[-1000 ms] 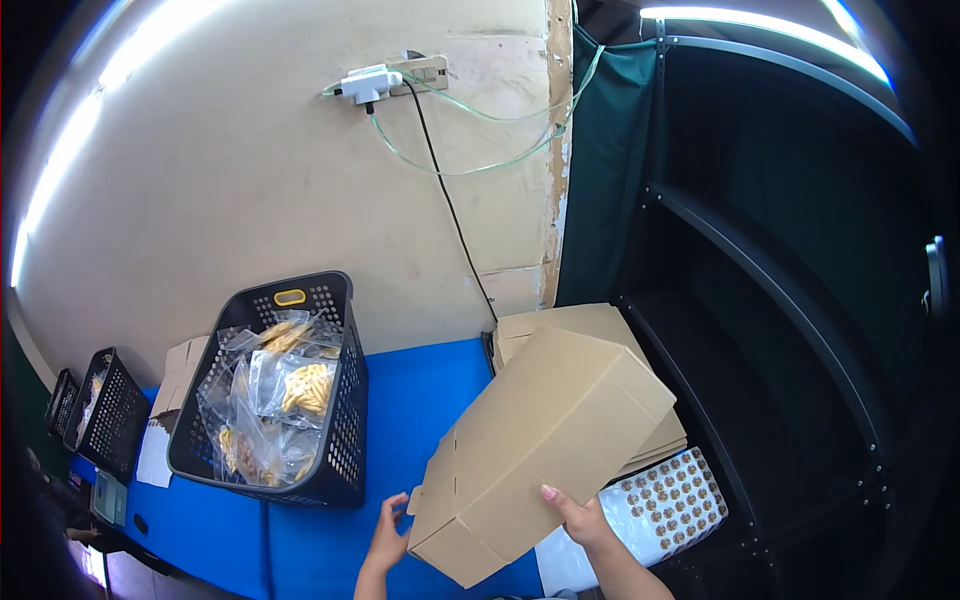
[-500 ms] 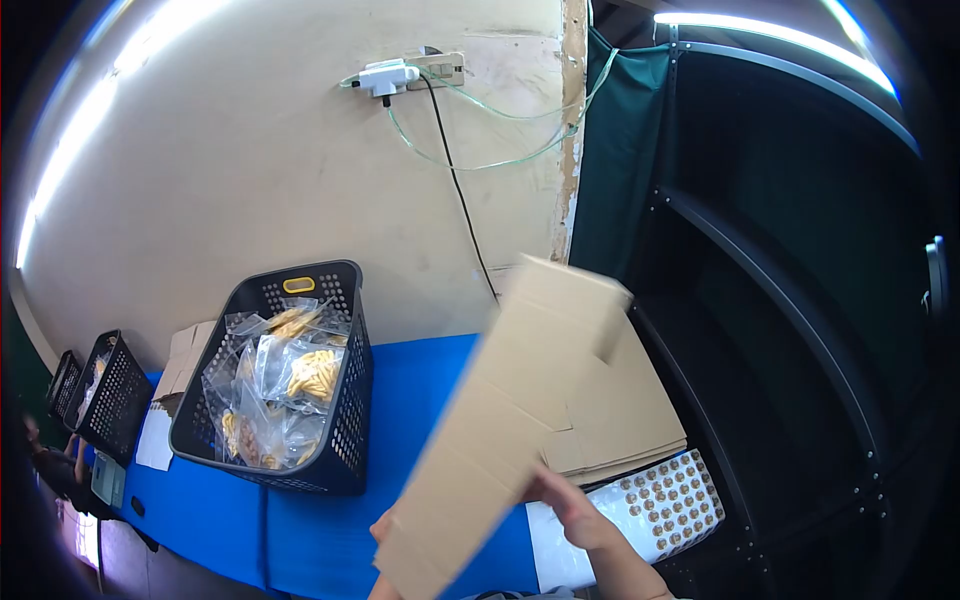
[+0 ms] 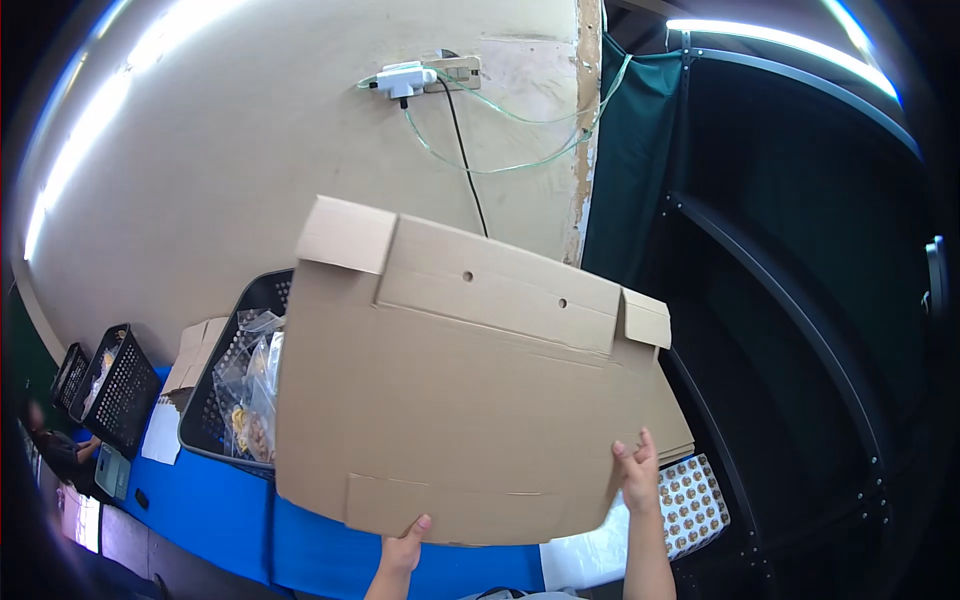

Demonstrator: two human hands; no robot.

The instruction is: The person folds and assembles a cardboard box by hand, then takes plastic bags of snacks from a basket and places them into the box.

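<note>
A flattened cardboard box [image 3: 460, 400], with folded flaps and two small holes near its top, is tilted up in front of me. My left hand [image 3: 402, 548] is closed on its lower edge, thumb on the near face and other fingers hidden behind. At the right edge, my right hand [image 3: 640, 478] has its thumb against the cardboard and its index finger pointing up past the edge. Behind the box stands a dark perforated basket [image 3: 205, 425] holding clear bags of yellowish pieces [image 3: 240, 410]; the box covers much of the basket.
More flat cardboard [image 3: 678, 415] lies at the right, beside a white package with a repeated round print [image 3: 692, 505]. A blue table [image 3: 220, 510] runs left to other baskets [image 3: 115, 385] and a person [image 3: 65, 450]. Black shelving [image 3: 790, 290] stands at right; cables hang from a wall socket [image 3: 455, 75].
The cardboard box has turned from a narrow slanted view to its broad face, swinging left across the basket. My right hand has moved up and right along its edge.
</note>
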